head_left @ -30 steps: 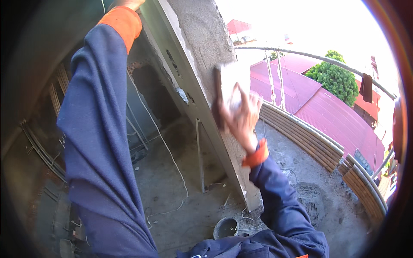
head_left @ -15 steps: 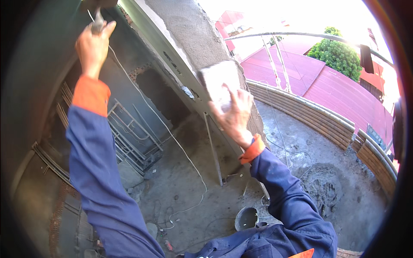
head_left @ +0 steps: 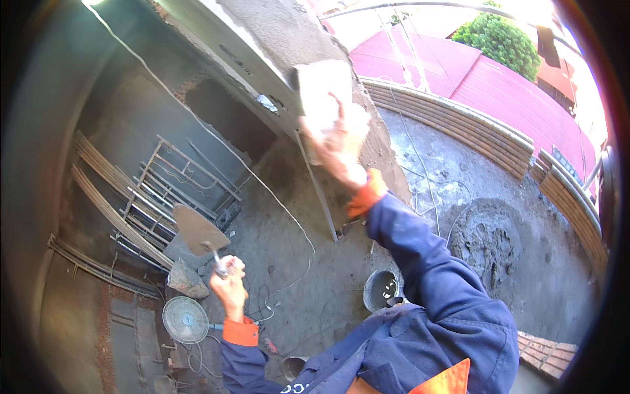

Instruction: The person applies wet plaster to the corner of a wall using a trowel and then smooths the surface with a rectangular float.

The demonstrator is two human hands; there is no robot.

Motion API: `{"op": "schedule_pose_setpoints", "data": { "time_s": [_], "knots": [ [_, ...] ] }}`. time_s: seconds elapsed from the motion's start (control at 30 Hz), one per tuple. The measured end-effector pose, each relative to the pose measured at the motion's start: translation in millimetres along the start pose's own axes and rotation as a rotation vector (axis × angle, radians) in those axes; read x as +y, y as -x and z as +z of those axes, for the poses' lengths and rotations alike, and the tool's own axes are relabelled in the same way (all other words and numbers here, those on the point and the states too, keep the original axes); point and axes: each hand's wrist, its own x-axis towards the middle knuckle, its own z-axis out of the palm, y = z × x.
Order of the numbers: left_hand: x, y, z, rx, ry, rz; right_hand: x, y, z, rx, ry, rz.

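Observation:
My left hand (head_left: 228,284) is closed on the handle of a pointed trowel (head_left: 199,230), its blade angled up and to the left over the floor. My right hand (head_left: 335,141) grips a pale rectangular float (head_left: 324,80), pressed to the rough grey plaster (head_left: 285,29) of a tall column edge. A long straight strip (head_left: 216,43) with ragged dark slots runs along that edge beside the float. The float's grip is hidden by my fingers.
Metal scaffold frames (head_left: 170,187) and long poles lean at the left. Below are a white cable (head_left: 275,197), a bucket (head_left: 380,292), a fan (head_left: 186,320), stone lumps and wet mortar (head_left: 489,240). A railing of stacked poles (head_left: 446,115) borders the right side, with red roofs beyond.
My left hand has swung down from high at the upper left to waist level, with the trowel now fully in view. The float has shifted up in the picture as the view moved.

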Motion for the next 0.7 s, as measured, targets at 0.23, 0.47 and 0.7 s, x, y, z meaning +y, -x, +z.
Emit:
{"op": "schedule_pose_setpoints", "data": {
  "time_s": [0.23, 0.47, 0.7],
  "knots": [
    [-96, 95, 10, 0.02, -0.096, -0.371, -81, -92, 47, 0.177, -0.057, -0.147],
    [-183, 251, -22, -0.033, -0.247, -0.778, 115, 72, -71, 0.007, 0.053, 0.351],
    [-187, 293, -12, -0.056, -0.195, -1.045, 60, 31, -49, 0.041, 0.096, -0.034]
  ]
}}
